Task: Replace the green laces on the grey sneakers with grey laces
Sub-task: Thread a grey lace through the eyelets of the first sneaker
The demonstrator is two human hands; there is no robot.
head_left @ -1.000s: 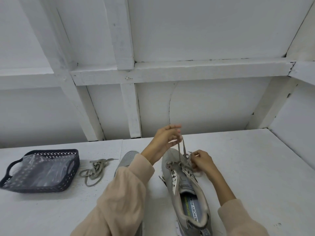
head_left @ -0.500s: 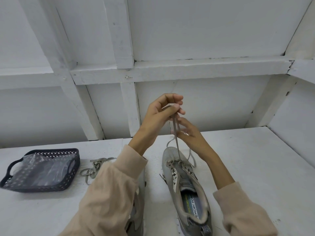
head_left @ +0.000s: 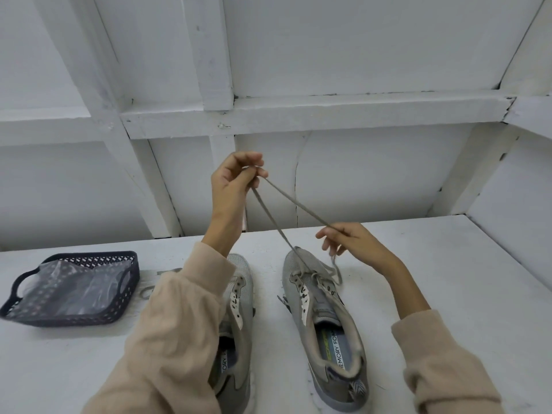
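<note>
- Since half a second ago, the right hand (head_left: 349, 240) has been moving down and to the right, away from the left hand (head_left: 236, 180) (before, the two were close together).
- The left hand is staying up high, and its thumb and fingertips are pinching the grey lace (head_left: 270, 213).
- The right hand is hanging lower, just above the toe of the right sneaker (head_left: 325, 324). It is pinching the same lace with its thumb and first finger, and its other fingers are curling loosely.
- One part of the lace is running tight from the left hand down to the front holes of the right sneaker. Another part is stretching across to the right hand, then drooping back to the shoe.
- Both sneakers are lying side by side on the white table (head_left: 448, 279), and the left sleeve (head_left: 179, 324) is covering part of the left sneaker (head_left: 239, 309).
- A dark basket (head_left: 68, 319) holding a plastic bag (head_left: 74, 288) is sitting at the left, with a loose lace (head_left: 146, 292) peeking out beside it.
</note>
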